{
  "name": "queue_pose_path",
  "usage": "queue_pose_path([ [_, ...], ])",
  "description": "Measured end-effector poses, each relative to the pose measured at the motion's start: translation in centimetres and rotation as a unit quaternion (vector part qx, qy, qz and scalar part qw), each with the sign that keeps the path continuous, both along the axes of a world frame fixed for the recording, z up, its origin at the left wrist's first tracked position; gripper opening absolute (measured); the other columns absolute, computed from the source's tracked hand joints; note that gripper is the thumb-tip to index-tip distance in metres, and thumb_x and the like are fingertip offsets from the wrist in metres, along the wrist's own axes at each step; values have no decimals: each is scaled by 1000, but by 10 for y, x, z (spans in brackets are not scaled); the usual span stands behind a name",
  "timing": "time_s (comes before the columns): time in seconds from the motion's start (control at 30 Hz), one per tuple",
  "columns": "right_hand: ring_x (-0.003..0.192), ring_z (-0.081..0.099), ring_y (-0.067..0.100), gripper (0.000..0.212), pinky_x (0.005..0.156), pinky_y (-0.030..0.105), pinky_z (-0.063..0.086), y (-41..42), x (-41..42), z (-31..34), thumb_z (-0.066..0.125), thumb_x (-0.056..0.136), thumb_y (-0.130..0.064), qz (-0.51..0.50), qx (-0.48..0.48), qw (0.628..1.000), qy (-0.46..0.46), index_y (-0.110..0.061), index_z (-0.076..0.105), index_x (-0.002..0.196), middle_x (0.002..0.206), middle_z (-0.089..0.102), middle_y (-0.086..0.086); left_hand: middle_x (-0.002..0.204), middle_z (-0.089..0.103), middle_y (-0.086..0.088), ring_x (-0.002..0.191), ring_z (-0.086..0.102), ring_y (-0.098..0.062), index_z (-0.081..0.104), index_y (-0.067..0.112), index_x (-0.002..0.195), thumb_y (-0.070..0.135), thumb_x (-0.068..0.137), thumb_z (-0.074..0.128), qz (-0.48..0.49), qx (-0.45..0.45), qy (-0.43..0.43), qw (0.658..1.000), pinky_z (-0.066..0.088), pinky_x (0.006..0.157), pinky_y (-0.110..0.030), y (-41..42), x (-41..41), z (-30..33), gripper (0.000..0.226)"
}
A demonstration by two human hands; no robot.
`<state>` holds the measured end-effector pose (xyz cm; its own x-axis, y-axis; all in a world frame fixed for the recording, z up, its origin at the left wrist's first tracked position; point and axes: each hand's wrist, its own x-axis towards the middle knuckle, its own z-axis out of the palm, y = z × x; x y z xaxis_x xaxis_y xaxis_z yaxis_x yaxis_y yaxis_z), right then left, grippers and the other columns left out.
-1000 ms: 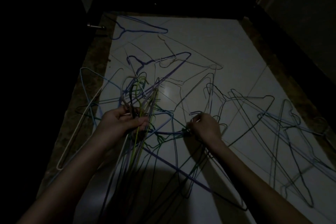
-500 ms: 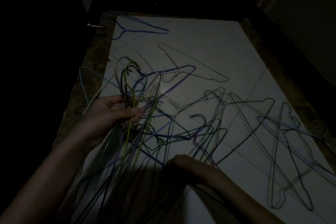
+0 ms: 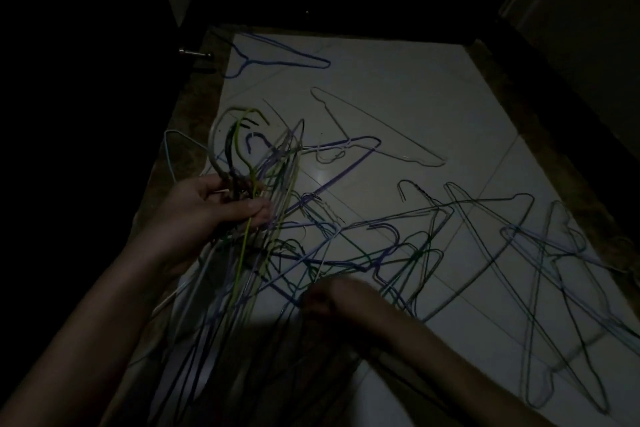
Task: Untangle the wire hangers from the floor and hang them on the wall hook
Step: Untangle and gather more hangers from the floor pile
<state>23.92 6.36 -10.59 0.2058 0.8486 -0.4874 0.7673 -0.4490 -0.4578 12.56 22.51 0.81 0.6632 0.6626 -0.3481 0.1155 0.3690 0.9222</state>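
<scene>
A tangle of thin wire hangers [image 3: 398, 253] in blue, green, grey and dark coatings sprawls over the pale tiled floor [image 3: 433, 107], their triangles overlapping and hooks crossing. A gathered bunch of hangers [image 3: 249, 163] stands up with its hooks at the 12 o'clock end, among them a yellow-green one. The left hand [image 3: 207, 208] grips this bunch by the necks, fingers and thumb curled round them. The right hand [image 3: 332, 298], at 4 o'clock from the left, sits blurred in the tangle; whether it holds a wire I cannot tell. A lone blue hanger [image 3: 277, 57] lies at 12 o'clock.
</scene>
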Motion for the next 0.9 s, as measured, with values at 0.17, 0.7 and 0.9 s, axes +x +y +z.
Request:
queue_pose_path([
  [0.17,100,54,25,21,81,32,46,6,63,-8,60,85,-20,-110,145,976,-118,-11,64,103,104,61,9,76,73,-11,71,70,-20,64,1,82,2,62,68,0,15,32,999,58,70,-24,5,-1,-17,21],
  [0.7,101,51,23,24,60,28,29,17,91,-18,51,92,-32,-82,118,949,-281,-14,65,98,98,61,4,78,72,-14,70,71,-22,61,-5,87,-10,76,63,33,-10,33,999,57,63,-23,7,-4,-34,12],
  [0.9,99,51,25,23,59,28,30,6,87,-12,50,92,-26,-123,122,943,-285,-8,64,90,96,60,7,81,71,-15,69,70,-21,64,-1,85,-10,76,63,-6,11,49,999,57,61,-21,2,-1,-33,13],
])
